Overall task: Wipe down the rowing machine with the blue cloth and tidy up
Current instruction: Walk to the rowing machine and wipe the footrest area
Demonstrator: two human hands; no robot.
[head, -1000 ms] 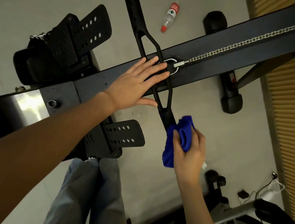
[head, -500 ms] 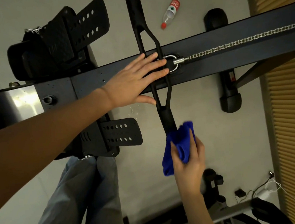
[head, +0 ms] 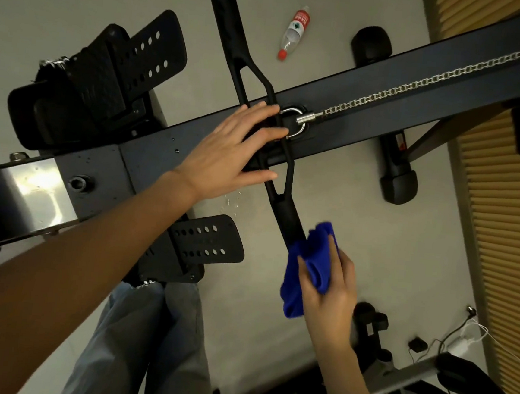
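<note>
The rowing machine's dark rail (head: 371,99) runs diagonally across the view, with a silver chain (head: 419,82) leading to the black pull handle (head: 235,37) that lies across it. My left hand (head: 225,153) rests flat with straight fingers on the middle of the handle where it meets the rail. My right hand (head: 329,284) grips the bunched blue cloth (head: 306,263), wrapped round the near end of the handle and hiding that end.
Two black perforated footrests (head: 125,68) (head: 208,239) flank the rail. A clear bottle with a red cap (head: 293,33) lies on the grey floor beyond it. Water droplets (head: 231,202) dot the floor. Another exercise machine (head: 424,393) and cables (head: 447,339) sit at lower right.
My right hand has slid the blue cloth a little down the handle's near end, away from the rail. My left hand stays pressed on the handle's middle.
</note>
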